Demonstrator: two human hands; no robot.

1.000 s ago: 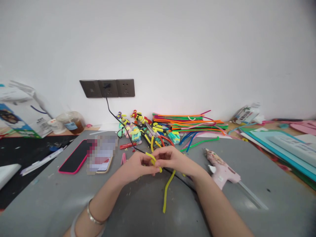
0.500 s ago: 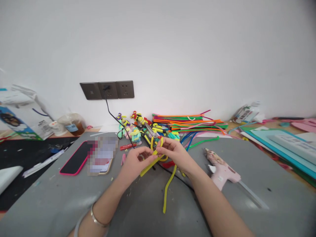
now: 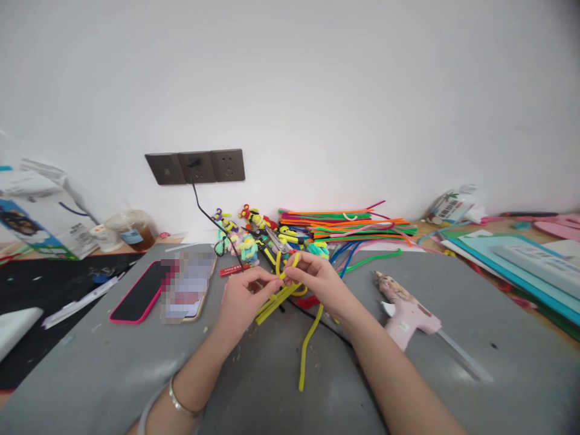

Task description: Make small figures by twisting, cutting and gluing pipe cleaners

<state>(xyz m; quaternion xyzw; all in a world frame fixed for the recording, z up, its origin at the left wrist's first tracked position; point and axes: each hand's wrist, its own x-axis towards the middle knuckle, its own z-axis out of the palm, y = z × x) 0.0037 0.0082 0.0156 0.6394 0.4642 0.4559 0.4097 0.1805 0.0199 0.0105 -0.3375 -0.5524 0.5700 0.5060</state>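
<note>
Yellow pipe cleaner (image 3: pixel 296 260) is held up left of the pink glue gun (image 3: pixel 401 308), pinched by thumb and fingers of the left hand (image 3: pixel 247 293) and right hand (image 3: pixel 319 278), fingertips nearly meeting. Close pinches and small, even turns would probably shape it best, clear of the loose yellow strand (image 3: pixel 307 347), also left of the glue gun.
</note>
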